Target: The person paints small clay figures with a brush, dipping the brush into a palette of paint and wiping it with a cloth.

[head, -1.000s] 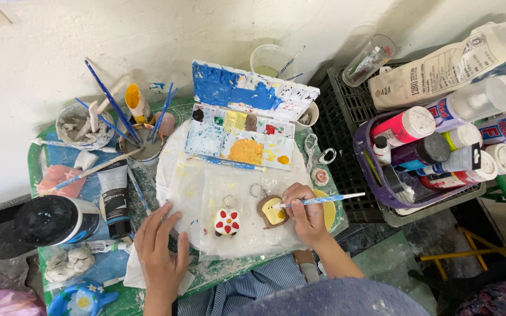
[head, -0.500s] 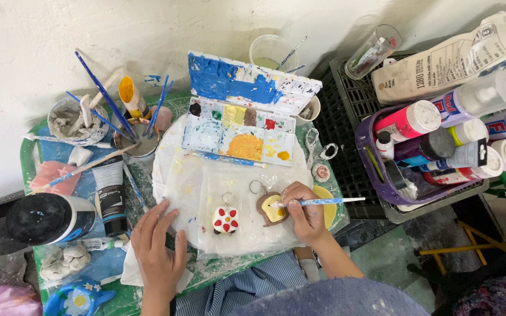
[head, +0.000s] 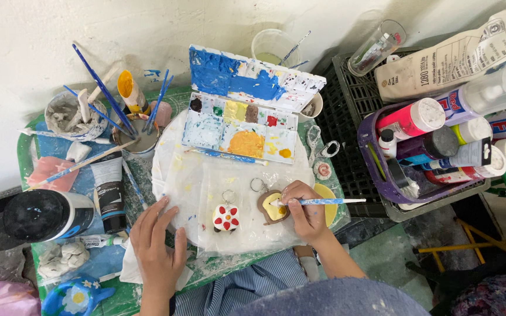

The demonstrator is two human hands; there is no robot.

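The right hand pinches a thin brush between thumb and fingers. The brush handle points right, lying nearly level. Its tip meets the yellow face of a small brown charm with a key ring at the top. The charm lies on a clear plastic sheet over a white board, at the front of the green table.

The left hand lies flat, palm down, fingers slightly spread, on the sheet's left edge. It holds nothing. Just right of it lies a second charm, white with red dots, apart from the fingers.

Behind both charms stands an open paint box, lid smeared blue, wells holding mixed colours. A cup of brushes stands to its left. A purple basket of paint bottles sits well right of the table.
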